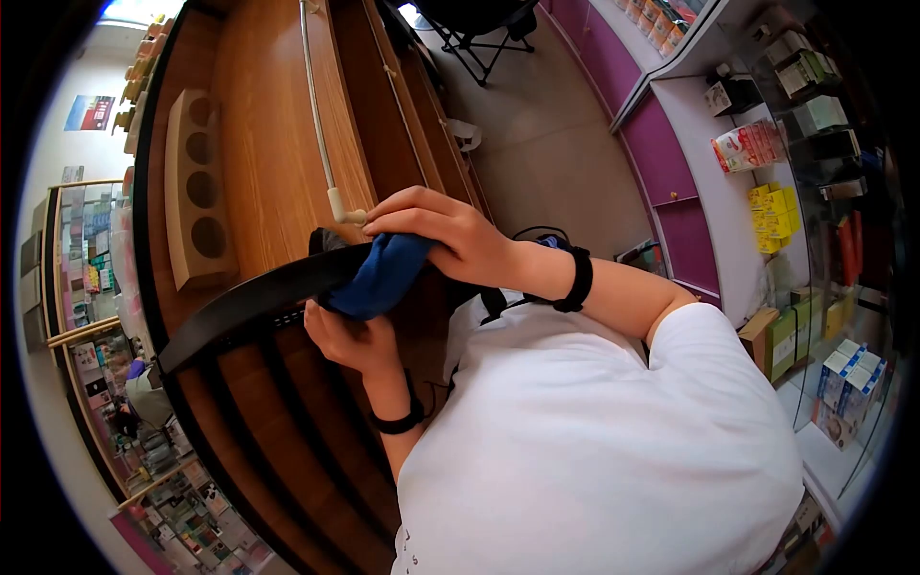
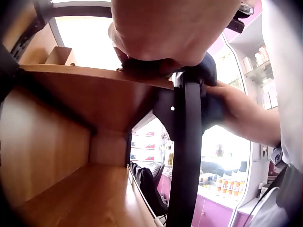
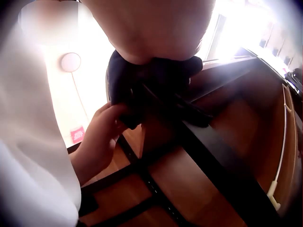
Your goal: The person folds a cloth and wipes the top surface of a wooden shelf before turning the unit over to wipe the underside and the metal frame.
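Note:
A blue cloth point(image 1: 383, 273) is bunched over the end of a black metal shelf post point(image 1: 278, 287). My right hand point(image 1: 450, 230) grips its upper part, with fingertips right beside the pale elbow end of a thin rail point(image 1: 340, 206). Below, my left hand point(image 1: 353, 337) holds the cloth's lower edge with bent fingers. In the left wrist view, the left hand point(image 2: 175, 33) is over the shelf board point(image 2: 94, 73), close to the black post point(image 2: 187, 151). The right wrist view has the cloth point(image 3: 151, 78) dark beneath the right hand point(image 3: 151, 33); the palm hides part of it.
A cardboard holder point(image 1: 201, 192) with several round holes lies on the wooden shelf. Black slats point(image 1: 287, 393) cross the unit below. Purple cabinets point(image 1: 661, 144) and shelves of boxed goods line the right side. A folding chair point(image 1: 479, 34) stands at the far end.

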`<state>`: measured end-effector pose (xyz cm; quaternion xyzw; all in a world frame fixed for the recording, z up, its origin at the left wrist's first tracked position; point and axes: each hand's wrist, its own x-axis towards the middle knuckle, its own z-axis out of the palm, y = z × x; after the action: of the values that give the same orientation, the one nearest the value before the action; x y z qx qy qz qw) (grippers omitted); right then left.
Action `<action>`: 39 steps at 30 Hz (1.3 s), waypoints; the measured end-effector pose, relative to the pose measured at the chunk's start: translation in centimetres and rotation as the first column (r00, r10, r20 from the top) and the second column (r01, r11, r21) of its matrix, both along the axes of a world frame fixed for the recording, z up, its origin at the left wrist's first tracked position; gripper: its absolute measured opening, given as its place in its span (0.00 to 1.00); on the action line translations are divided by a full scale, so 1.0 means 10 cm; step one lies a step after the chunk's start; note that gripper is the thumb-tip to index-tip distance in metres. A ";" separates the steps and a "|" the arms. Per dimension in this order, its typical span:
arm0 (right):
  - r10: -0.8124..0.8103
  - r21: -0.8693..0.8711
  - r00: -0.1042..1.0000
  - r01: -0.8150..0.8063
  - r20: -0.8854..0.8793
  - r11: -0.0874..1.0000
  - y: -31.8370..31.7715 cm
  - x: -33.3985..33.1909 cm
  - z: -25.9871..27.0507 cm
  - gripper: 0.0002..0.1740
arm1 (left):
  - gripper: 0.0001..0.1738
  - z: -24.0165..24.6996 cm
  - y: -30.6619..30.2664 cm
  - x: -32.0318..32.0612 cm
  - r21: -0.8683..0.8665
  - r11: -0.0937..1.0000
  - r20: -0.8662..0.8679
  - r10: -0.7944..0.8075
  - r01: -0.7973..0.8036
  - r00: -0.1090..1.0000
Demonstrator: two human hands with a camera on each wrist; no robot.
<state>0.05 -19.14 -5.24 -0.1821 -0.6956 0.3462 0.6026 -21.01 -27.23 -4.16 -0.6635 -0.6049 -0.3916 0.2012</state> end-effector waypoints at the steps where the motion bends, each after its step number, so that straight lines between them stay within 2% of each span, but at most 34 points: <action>1: -0.007 0.023 1.000 0.007 -0.011 1.000 0.03 0.03 -0.04 0.36 | 0.20 0.01 0.00 0.03 0.008 1.000 -0.007 -0.020 0.020 1.000; 2: -0.001 0.019 1.000 0.001 -0.015 1.000 0.05 0.06 -0.07 0.36 | 0.20 0.01 -0.02 0.06 0.004 1.000 -0.012 -0.013 0.013 1.000; 4: -0.199 0.004 0.978 0.199 0.064 0.980 0.09 0.12 -0.12 0.30 | 0.19 0.02 -0.06 0.10 -0.037 0.994 0.021 -0.106 0.107 0.994; 9: -0.258 -0.038 0.963 0.262 0.080 0.964 0.28 0.18 0.01 0.26 | 0.18 0.03 -0.18 0.26 -0.089 0.994 0.091 -0.054 0.062 0.994; 11: -0.305 0.091 0.948 0.297 0.092 0.951 0.36 0.18 0.17 0.27 | 0.18 0.04 -0.23 0.29 -0.107 0.994 0.097 -0.023 0.034 0.995; 13: -0.266 0.119 0.960 0.255 0.089 0.960 0.43 0.15 0.29 0.26 | 0.20 0.08 -0.25 0.34 -0.097 0.994 0.016 -0.043 0.044 0.999; 15: -0.223 0.152 0.971 0.209 0.084 0.966 0.48 0.04 0.31 0.26 | 0.20 0.09 -0.27 0.36 -0.102 0.994 0.020 -0.038 0.040 0.999; 17: 0.052 -0.042 0.998 -0.051 0.028 0.998 0.49 -0.12 0.27 0.23 | 0.21 0.10 -0.31 0.39 -0.106 0.994 0.022 -0.031 0.033 0.999; 18: 0.077 -0.040 0.997 -0.076 0.026 0.996 0.49 -0.13 0.28 0.23 | 0.20 0.10 -0.34 0.42 -0.125 0.992 0.032 -0.021 0.025 0.999; 21: 0.124 -0.045 0.992 -0.123 0.019 0.991 0.52 -0.05 0.29 0.18 | 0.20 0.06 -0.42 0.46 -0.152 0.988 0.057 0.034 -0.025 0.998; 23: 0.165 -0.076 0.986 -0.161 0.040 0.984 0.54 0.00 0.27 0.26 | 0.20 -0.03 -0.44 0.46 -0.171 0.985 0.136 0.000 0.024 0.991; 25: 0.233 -0.059 0.969 -0.228 0.079 0.972 0.55 0.06 0.26 0.23 | 0.20 0.00 -0.42 0.51 -0.168 0.986 0.126 0.030 -0.008 0.992; 27: 0.207 -0.077 0.972 -0.199 0.111 0.977 0.52 0.09 0.30 0.21 | 0.22 -0.04 -0.45 0.57 -0.236 0.971 0.237 0.031 0.026 0.971; 29: 0.254 -0.051 0.956 -0.249 0.146 0.967 0.51 0.12 0.28 0.18 | 0.21 -0.06 -0.43 0.64 -0.220 0.975 0.253 0.077 -0.020 0.964; 31: 0.304 -0.201 0.941 -0.272 0.147 0.941 0.47 0.16 0.23 0.17 | 0.22 -0.02 -0.37 0.70 -0.214 0.976 0.319 0.034 0.037 0.947; 33: 0.375 -0.229 0.909 -0.333 0.180 0.915 0.46 0.20 0.12 0.17 | 0.23 0.00 -0.38 0.72 -0.229 0.973 0.300 0.079 -0.008 0.951; 35: 0.418 -0.341 0.889 -0.341 0.185 0.876 0.44 0.23 0.11 0.19 | 0.24 -0.01 -0.40 0.72 -0.307 0.952 0.287 0.080 0.012 0.954; 36: 0.447 -0.331 0.872 -0.370 0.198 0.868 0.45 0.27 0.12 0.19 | 0.24 -0.08 -0.42 0.71 -0.357 0.934 0.275 0.096 0.009 0.957; 37: 0.435 -0.295 0.843 -0.349 0.315 0.890 0.49 0.31 0.14 0.20 | 0.24 -0.11 -0.44 0.71 -0.342 0.939 0.284 0.130 -0.026 0.950; 38: 0.415 -0.248 0.804 -0.337 0.426 0.908 0.51 0.32 0.16 0.21 | 0.24 -0.13 -0.46 0.71 -0.397 0.918 0.254 0.114 -0.003 0.960; 39: 0.445 -0.233 0.781 -0.379 0.438 0.896 0.50 0.32 0.18 0.21 | 0.23 -0.15 -0.49 0.70 -0.451 0.893 0.226 0.099 0.014 0.969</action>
<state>3.26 -14.12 -3.43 -0.1451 -0.8212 0.4586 0.3070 -13.97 -32.16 -5.68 -0.6257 -0.7132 -0.3151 -0.0244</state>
